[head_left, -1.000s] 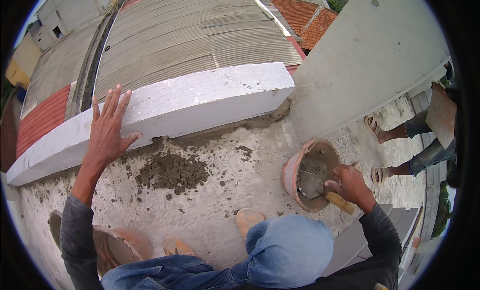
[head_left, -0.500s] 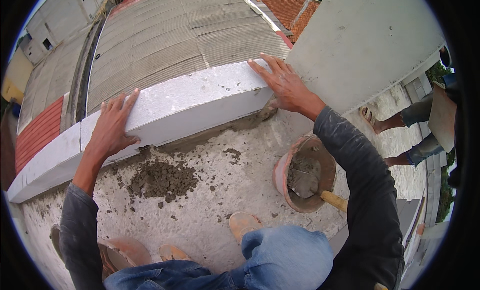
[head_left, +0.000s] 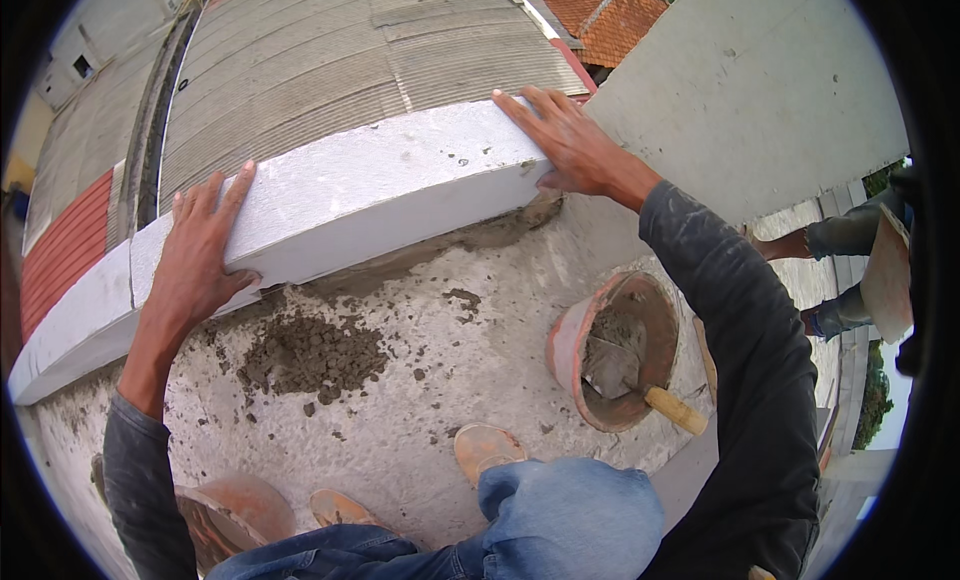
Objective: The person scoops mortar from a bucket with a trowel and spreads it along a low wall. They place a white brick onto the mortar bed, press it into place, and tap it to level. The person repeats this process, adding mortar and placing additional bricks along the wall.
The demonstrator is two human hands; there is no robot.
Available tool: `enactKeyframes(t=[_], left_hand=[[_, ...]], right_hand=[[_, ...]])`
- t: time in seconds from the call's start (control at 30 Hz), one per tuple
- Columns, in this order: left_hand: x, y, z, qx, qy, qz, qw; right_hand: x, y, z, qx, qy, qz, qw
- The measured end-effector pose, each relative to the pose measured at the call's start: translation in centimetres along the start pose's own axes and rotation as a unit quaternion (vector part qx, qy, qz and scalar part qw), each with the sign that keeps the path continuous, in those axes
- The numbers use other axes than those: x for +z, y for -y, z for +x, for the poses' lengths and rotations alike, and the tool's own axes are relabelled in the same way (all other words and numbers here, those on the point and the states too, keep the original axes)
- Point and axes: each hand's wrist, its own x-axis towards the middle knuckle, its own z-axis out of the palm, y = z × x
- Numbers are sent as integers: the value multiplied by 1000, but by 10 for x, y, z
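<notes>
- Concrete floor [head_left: 420, 405]: bearing a mortar heap [head_left: 315, 358] and a bucket [head_left: 567, 352].
- White block [head_left: 370, 180]: we are resting our left hand [head_left: 198, 255] and right hand [head_left: 575, 150] along it, fingers [head_left: 236, 192] apart.

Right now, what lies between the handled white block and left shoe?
The head view shows a crumbly grey mortar heap on the floor between that white block and the left shoe.

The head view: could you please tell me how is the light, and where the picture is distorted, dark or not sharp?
Head view: diffuse daylight, no hard shadows standing out; head view: the white block row bows toward the left rim, black filling the corners; head view: left hand and right hand look reasonably sharp; head view: sky at far right looks washed out.
</notes>
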Motion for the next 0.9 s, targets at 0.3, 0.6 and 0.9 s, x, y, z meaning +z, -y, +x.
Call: enactKeyframes(t=[0.3,0.6,0.9], left_hand=[[5,4,-1,3,1,9,1000],[-3,-1,-1,-1,9,-11,1000],[1,7,-3,16,1,-25,1000]], right_hand=[[-50,59,-53,29,-177,65,982],[89,55,-69,586,-143,660,447],[152,80,-27,655,-285,637,290]])
